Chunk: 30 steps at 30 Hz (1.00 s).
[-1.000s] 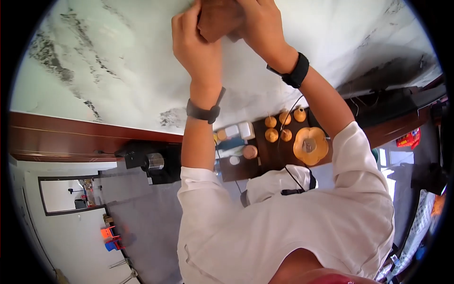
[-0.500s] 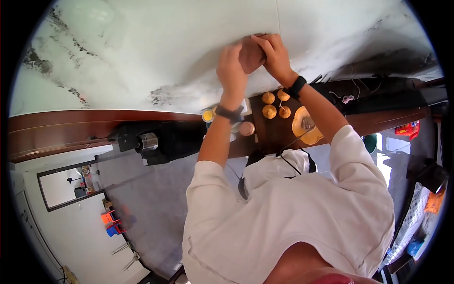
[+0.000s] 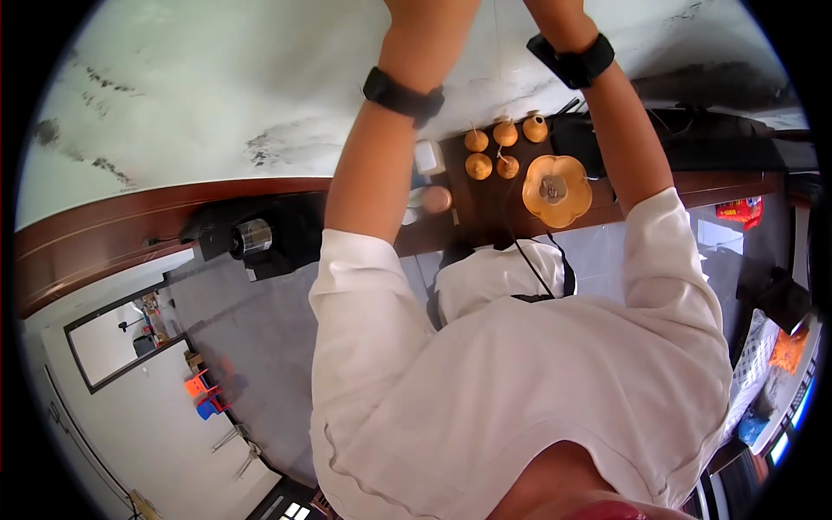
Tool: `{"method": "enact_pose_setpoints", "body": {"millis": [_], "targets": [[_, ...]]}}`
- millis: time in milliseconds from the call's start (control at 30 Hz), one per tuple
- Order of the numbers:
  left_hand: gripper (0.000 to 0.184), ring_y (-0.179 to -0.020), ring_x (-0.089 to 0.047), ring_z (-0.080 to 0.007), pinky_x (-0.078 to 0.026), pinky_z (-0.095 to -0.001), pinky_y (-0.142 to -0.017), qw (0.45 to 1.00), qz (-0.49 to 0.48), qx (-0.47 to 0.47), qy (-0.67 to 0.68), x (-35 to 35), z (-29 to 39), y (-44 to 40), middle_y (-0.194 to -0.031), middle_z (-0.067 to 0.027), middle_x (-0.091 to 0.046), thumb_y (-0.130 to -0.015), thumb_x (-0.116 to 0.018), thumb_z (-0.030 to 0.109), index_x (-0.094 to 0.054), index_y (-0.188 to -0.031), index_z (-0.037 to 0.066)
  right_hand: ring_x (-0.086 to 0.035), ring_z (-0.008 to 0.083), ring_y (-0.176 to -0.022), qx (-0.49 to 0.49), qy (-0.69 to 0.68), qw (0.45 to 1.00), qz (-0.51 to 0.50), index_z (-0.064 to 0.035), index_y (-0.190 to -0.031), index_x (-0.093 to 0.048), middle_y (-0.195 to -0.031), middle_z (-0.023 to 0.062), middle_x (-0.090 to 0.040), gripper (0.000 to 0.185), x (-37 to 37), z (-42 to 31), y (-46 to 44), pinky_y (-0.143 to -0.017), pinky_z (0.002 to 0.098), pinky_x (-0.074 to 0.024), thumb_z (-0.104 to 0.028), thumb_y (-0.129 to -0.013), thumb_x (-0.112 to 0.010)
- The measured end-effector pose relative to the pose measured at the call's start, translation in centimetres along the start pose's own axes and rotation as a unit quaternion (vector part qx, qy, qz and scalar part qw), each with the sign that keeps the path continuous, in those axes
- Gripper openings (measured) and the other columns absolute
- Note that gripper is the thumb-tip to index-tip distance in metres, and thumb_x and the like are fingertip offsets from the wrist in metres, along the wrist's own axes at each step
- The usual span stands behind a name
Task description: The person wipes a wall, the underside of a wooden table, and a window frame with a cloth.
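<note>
Both my arms reach up past the top edge of the head view, along a white marbled wall [image 3: 217,104]. Of my left hand [image 3: 431,19] only the part just beyond the black wristband [image 3: 403,97] shows; its fingers are cut off. My right hand [image 3: 562,19] is cropped the same way, above a black watch-like band [image 3: 574,62]. Whatever either hand holds or touches lies outside the frame. Below and between the arms, several small round tan pots [image 3: 478,166], some with thin stems, stand beside a flower-shaped tan dish [image 3: 572,204] with small grey contents.
The pots and dish rest on a dark wooden surface [image 3: 485,217] against the wall. Left of them are a white container [image 3: 429,158] and a pinkish round lid [image 3: 436,199]. A black machine with a clear jar [image 3: 253,237] stands farther left. Black items [image 3: 737,143] lie at right.
Both hands have moved up and out of the frame, with the flat brown piece that was between them. The pots and dish show more fully as the view shifts.
</note>
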<state>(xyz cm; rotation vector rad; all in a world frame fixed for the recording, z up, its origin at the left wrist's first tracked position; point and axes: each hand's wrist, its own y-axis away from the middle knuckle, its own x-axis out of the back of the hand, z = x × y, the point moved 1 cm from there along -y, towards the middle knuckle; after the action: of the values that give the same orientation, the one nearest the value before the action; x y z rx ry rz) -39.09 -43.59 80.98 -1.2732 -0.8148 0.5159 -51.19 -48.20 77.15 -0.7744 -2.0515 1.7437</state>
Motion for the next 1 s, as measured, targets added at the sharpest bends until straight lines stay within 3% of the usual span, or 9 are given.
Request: {"method": "enact_pose_setpoints", "body": {"millis": [133, 367, 467, 533, 567, 600, 800, 867, 1000], "targets": [[0.044, -0.096, -0.06, -0.0347, -0.051, -0.0434, -0.079, 0.997, -0.073, 0.026, 0.01, -1.0, -0.1, 5.5, -0.099, -0.011, -0.06, -0.075, -0.072, -0.002, -0.066, -0.118, 0.009, -0.057, 0.0353, -0.106, -0.034, 0.011, 0.999, -0.039, -0.0015, -0.126, -0.058, -0.115, 0.0178, -0.059, 0.045, 1.7, 0.6, 6.2, -0.092, 0.041, -0.0474, 0.0, -0.083, -0.069], [0.039, -0.093, -0.061, -0.0329, -0.052, -0.0423, -0.075, 0.974, -0.178, 0.14, 0.024, -2.6, -0.4, 16.6, -0.101, -0.0097, -0.06, -0.081, -0.064, -0.002, -0.067, -0.118, 0.01, -0.058, 0.0343, -0.104, -0.168, 0.028, 0.979, -0.116, -0.0042, -0.123, -0.06, -0.112, 0.0161, -0.057, 0.036, 3.4, 1.9, 19.8, -0.089, 0.0394, -0.0496, -0.002, -0.088, -0.068], [0.038, -0.091, -0.063, -0.0336, -0.053, -0.042, -0.075, 0.962, -0.212, 0.172, 0.003, -2.5, -1.2, 22.7, -0.101, -0.0105, -0.062, -0.08, -0.068, 0.001, -0.067, -0.118, 0.011, -0.06, 0.0319, -0.099, -0.322, -0.102, 0.934, -0.114, -0.0045, -0.12, -0.062, -0.106, 0.0159, -0.059, 0.035, 4.2, -0.7, 23.3, -0.083, 0.0374, -0.0501, -0.003, -0.085, -0.068], [0.035, -0.093, -0.063, -0.0371, -0.052, -0.0423, -0.078, 0.95, -0.215, 0.224, 0.015, -1.6, -1.4, 27.1, -0.1, -0.0135, -0.065, -0.075, -0.072, 0.002, -0.066, -0.108, 0.009, -0.061, 0.0299, -0.096, -0.257, 0.016, 0.916, -0.308, -0.0027, -0.117, -0.064, -0.102, 0.0151, -0.06, 0.035, 6.1, -1.5, 25.1, -0.08, 0.0359, -0.0496, -0.004, -0.083, -0.069], [0.034, -0.095, -0.064, -0.0368, -0.052, -0.0418, -0.08, 0.938, -0.209, 0.272, 0.049, -0.1, -0.7, 29.0, -0.102, -0.0133, -0.065, -0.076, -0.073, 0.004, -0.066, -0.109, 0.007, -0.061, 0.035, -0.105, -0.224, 0.056, 0.924, -0.305, -0.0163, -0.125, -0.063, -0.114, 0.0103, -0.064, 0.056, 6.9, -2.1, 27.9, -0.085, 0.0401, -0.0542, 0.001, -0.072, -0.069], [0.034, -0.096, -0.064, -0.0368, -0.052, -0.0422, -0.081, 0.927, -0.225, 0.294, 0.056, 1.6, 0.0, 30.8, -0.102, -0.0135, -0.066, -0.076, -0.073, 0.004, -0.066, -0.109, 0.007, -0.061, 0.038, -0.096, -0.252, 0.012, 0.91, -0.33, -0.0171, -0.128, -0.063, -0.111, 0.0118, -0.063, 0.066, 8.0, -3.3, 29.5, -0.077, 0.0396, -0.0536, 0.009, -0.067, -0.069], [0.041, -0.099, -0.061, -0.0381, -0.051, -0.0451, -0.083, 0.829, -0.331, 0.442, 0.092, 10.7, 5.8, 43.8, -0.105, -0.0148, -0.063, -0.077, -0.07, 0.0, -0.063, -0.117, 0.006, -0.061, 0.0345, -0.104, -0.365, -0.02, 0.821, -0.439, -0.0102, -0.129, -0.062, -0.113, 0.0124, -0.062, 0.063, 15.3, -14.0, 37.6, -0.085, 0.0371, -0.0529, 0.011, -0.07, -0.066], [0.042, -0.1, -0.062, -0.0377, -0.051, -0.0442, -0.084, 0.799, -0.352, 0.478, 0.096, 12.9, 8.0, 49.0, -0.106, -0.0147, -0.063, -0.078, -0.07, 0.001, -0.063, -0.119, 0.006, -0.061, 0.0352, -0.104, -0.434, -0.013, 0.753, -0.495, -0.0108, -0.128, -0.063, -0.113, 0.0125, -0.062, 0.061, 18.3, -16.6, 42.7, -0.086, 0.0378, -0.0528, 0.01, -0.07, -0.067], [0.043, -0.103, -0.062, -0.0379, -0.052, -0.0426, -0.085, 0.707, -0.37, 0.59, 0.119, 15.8, 12.5, 58.5, -0.109, -0.0144, -0.064, -0.08, -0.073, 0.004, -0.062, -0.121, 0.005, -0.057, 0.0354, -0.112, -0.454, 0.021, 0.713, -0.534, -0.0103, -0.127, -0.06, -0.118, 0.0097, -0.061, 0.062, 23.1, -21.0, 51.1, -0.089, 0.0423, -0.0529, 0.009, -0.068, -0.065]]}}
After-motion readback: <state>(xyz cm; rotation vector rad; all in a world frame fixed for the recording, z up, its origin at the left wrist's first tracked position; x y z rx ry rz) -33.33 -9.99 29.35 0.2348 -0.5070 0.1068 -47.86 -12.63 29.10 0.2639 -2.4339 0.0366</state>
